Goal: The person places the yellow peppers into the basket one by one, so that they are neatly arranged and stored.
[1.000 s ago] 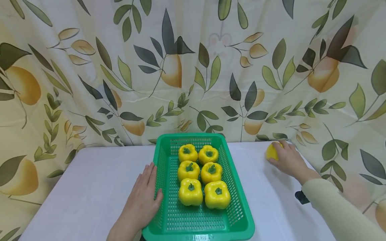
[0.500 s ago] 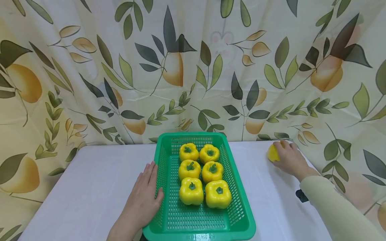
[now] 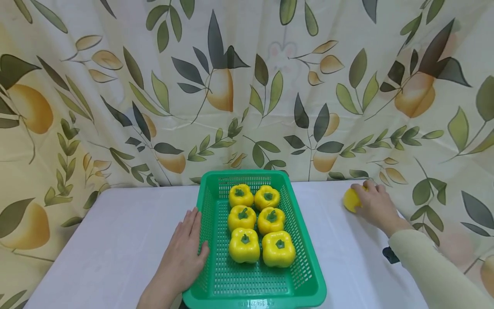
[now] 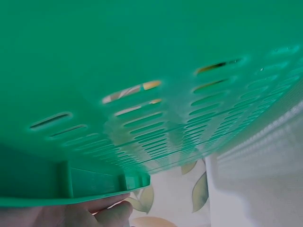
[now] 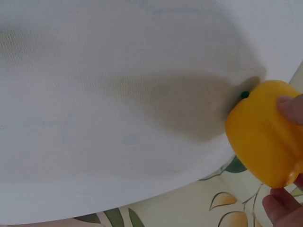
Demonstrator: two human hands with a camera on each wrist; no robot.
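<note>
At the table's far right corner my right hand [image 3: 377, 207] grips a yellow bell pepper [image 3: 351, 200]. In the right wrist view, thumb and fingertips hold this pepper [image 5: 262, 135] from opposite sides, its green stem just showing at one end. My left hand [image 3: 179, 253] lies with straight fingers along the left rim of a green perforated basket [image 3: 210, 274]. The left wrist view shows the basket's slotted outer wall [image 4: 118, 52] and some fingers under its rim. Inside the basket, several yellow bell peppers [image 3: 245, 245] stand in two columns, stems mostly up.
A white-covered table [image 3: 112, 244] spreads out on both sides of the basket. Behind it hangs a curtain [image 3: 266, 98] printed with leaves and fruit, meeting the table's back edge. A small black object [image 3: 390, 255] shows beneath the right sleeve.
The pepper in my right hand has shifted slightly to the right and turned a little. My left hand, the basket and its peppers stay where they were.
</note>
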